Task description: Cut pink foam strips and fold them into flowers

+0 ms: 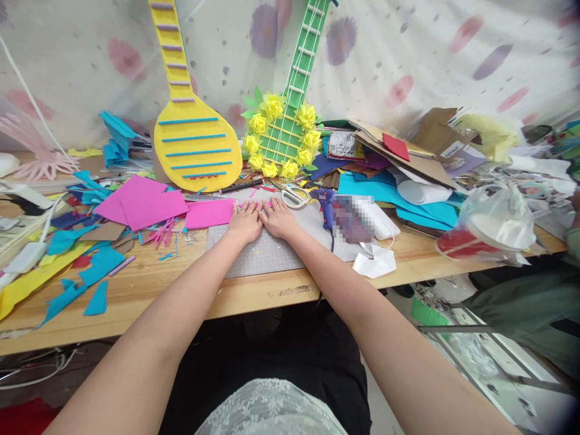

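Observation:
My left hand (246,221) lies with fingers stretched forward on the right end of a pink sheet (209,213), which looks like craft foam or paper. Beside it, my right hand (277,218) is also flat, fingers extended, its thumb side close to the left hand. A narrow pink edge shows around the fingertips; what lies beneath the palms is hidden. Under both hands is a grey gridded cutting mat (254,260). White-handled scissors (296,197) rest just beyond my right hand. To their right is a blue glue gun (325,208).
A yellow paper guitar (198,142) and a green one with yellow flowers (290,136) lean at the back. Larger pink sheets (151,208) and blue scraps (102,264) lie left. Cardboard (408,157), blue sheets (426,208) and a bagged cup (471,238) crowd the right.

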`<action>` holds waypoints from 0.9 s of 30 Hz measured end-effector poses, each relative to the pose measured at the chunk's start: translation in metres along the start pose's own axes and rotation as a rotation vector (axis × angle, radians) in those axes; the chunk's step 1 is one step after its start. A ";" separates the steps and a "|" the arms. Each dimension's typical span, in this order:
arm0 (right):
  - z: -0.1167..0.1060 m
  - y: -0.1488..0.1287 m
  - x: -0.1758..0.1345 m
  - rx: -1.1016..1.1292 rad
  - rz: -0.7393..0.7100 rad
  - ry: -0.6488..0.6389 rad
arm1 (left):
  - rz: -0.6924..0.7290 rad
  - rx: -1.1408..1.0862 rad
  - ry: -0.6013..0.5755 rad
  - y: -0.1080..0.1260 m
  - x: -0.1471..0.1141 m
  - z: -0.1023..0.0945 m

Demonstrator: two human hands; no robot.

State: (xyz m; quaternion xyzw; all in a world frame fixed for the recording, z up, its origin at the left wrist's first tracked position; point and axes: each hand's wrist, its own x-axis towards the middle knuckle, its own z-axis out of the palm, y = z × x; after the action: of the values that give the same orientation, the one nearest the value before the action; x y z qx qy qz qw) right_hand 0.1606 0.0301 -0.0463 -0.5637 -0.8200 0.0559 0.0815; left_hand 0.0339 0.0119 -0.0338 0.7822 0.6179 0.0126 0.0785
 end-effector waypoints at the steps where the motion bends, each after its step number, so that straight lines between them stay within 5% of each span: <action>1: -0.001 0.000 0.000 0.007 -0.002 -0.005 | 0.000 -0.002 0.005 0.000 0.000 0.001; 9: 0.007 0.002 0.000 0.007 -0.015 0.057 | -0.027 -0.007 0.228 -0.003 -0.004 0.011; 27: 0.010 0.001 0.002 0.038 0.026 0.058 | 0.002 0.048 0.007 -0.009 -0.003 -0.002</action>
State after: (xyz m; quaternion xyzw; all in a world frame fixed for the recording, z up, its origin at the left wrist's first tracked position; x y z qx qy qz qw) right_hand 0.1592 0.0325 -0.0563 -0.5738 -0.8089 0.0563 0.1152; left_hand 0.0241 0.0113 -0.0332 0.7843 0.6177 0.0004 0.0573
